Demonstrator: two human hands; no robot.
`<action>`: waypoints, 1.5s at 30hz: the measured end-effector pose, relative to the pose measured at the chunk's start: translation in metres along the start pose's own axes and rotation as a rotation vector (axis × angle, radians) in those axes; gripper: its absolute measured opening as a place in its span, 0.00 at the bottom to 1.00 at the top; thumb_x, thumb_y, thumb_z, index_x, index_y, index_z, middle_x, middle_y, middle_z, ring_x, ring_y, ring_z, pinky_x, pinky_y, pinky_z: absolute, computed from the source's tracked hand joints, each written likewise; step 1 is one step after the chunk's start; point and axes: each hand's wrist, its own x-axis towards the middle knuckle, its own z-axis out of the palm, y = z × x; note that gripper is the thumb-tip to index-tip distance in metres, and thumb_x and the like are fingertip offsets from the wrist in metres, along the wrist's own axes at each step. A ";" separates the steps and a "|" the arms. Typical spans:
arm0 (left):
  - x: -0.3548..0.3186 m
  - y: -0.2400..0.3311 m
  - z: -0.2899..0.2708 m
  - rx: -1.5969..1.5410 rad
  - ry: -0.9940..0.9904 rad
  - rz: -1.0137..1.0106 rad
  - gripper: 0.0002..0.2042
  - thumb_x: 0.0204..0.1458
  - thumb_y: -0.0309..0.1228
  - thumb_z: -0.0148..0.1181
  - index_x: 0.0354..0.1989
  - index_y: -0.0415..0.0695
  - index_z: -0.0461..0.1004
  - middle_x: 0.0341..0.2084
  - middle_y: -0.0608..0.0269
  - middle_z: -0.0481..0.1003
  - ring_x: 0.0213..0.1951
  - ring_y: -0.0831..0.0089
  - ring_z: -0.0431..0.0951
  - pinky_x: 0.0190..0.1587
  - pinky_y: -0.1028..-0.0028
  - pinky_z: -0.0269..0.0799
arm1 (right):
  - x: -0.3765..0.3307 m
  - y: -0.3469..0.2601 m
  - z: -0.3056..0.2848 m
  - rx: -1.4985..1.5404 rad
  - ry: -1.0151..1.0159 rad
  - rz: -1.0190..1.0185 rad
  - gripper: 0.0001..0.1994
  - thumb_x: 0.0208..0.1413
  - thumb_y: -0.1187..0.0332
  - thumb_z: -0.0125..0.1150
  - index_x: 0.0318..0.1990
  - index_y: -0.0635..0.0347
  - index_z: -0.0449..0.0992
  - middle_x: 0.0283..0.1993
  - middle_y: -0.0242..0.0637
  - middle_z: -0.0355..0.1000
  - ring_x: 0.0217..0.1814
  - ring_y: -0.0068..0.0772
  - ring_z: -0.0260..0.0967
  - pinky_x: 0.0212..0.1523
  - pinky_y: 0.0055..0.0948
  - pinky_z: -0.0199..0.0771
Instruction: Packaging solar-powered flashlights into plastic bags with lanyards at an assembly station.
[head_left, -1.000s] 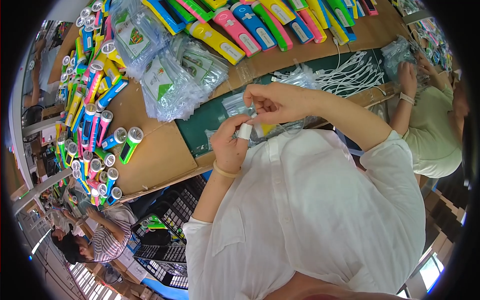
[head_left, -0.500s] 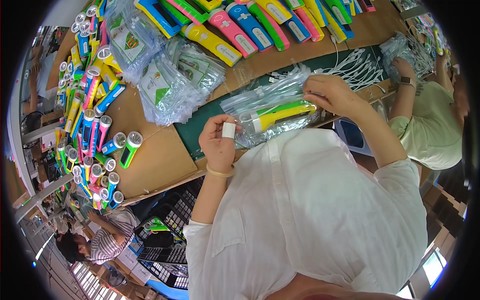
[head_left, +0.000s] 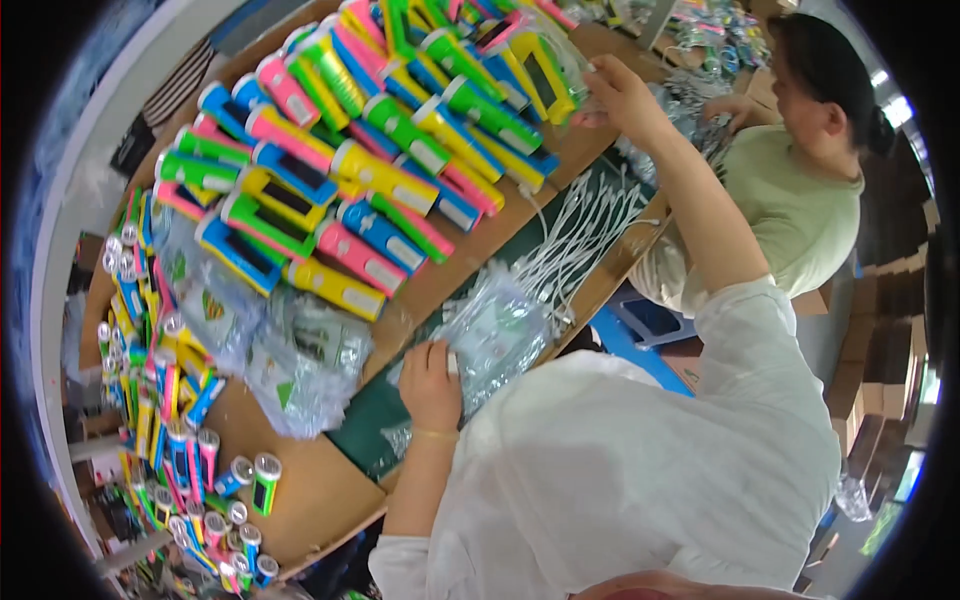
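- Right hand [head_left: 622, 92] now stretched far forward over the heap of packed torches [head_left: 400, 150], no longer close in front of the chest as half a second ago.
- Fingers of that hand clamped on a yellow torch in a clear bag [head_left: 545, 70], held just above the far end of the heap; touching the heap or not, cannot tell.
- Same bagged yellow torch sat down by the green mat [head_left: 370, 420] half a second back, so bagging looks finished and the piece seems to be going onto the finished pile.
- Left hand [head_left: 430, 385] lowered from mid-air to the mat, resting against the stack of empty clear bags [head_left: 495, 335].
- Left fingers curled together around a small white piece [head_left: 452, 363], as in the earlier pictures; what the piece is, too small to tell.
- White cables [head_left: 580, 235] spread on the mat beyond the bags, untouched by either hand.
- More clear bags with green print [head_left: 300, 365] heaped to the left on the cardboard table [head_left: 320, 500].
- Loose small torches [head_left: 175, 440] lined along the left edge, not yet bagged, well apart from both hands.
- Judging from this, one packing round closing, with the left hand already placed by the bags for another.
- Another person in a green shirt [head_left: 800, 215] busy at the right, hands apart from this pile.
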 end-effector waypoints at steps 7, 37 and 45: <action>0.018 0.001 0.008 -0.030 -0.030 0.054 0.12 0.45 0.23 0.63 0.40 0.43 0.75 0.39 0.56 0.75 0.45 0.55 0.75 0.49 0.59 0.71 | 0.251 0.049 -0.226 -0.389 0.618 -0.044 0.27 0.65 0.61 0.57 0.69 0.59 0.61 0.56 0.46 0.74 0.53 0.41 0.74 0.49 0.41 0.78; -0.032 -0.023 -0.040 -0.475 0.008 -0.368 0.08 0.52 0.21 0.65 0.40 0.38 0.78 0.32 0.53 0.79 0.32 0.60 0.79 0.36 0.68 0.75 | -0.184 0.034 0.194 -0.348 -0.798 -0.797 0.12 0.48 0.74 0.69 0.42 0.52 0.79 0.38 0.32 0.72 0.46 0.38 0.70 0.46 0.37 0.68; -0.038 -0.019 -0.048 -0.581 0.033 -0.388 0.08 0.53 0.19 0.64 0.41 0.37 0.77 0.31 0.57 0.81 0.32 0.73 0.82 0.36 0.75 0.75 | -0.188 0.031 0.210 -0.240 -0.937 -0.855 0.20 0.45 0.78 0.67 0.47 0.48 0.79 0.39 0.32 0.72 0.44 0.39 0.71 0.44 0.36 0.71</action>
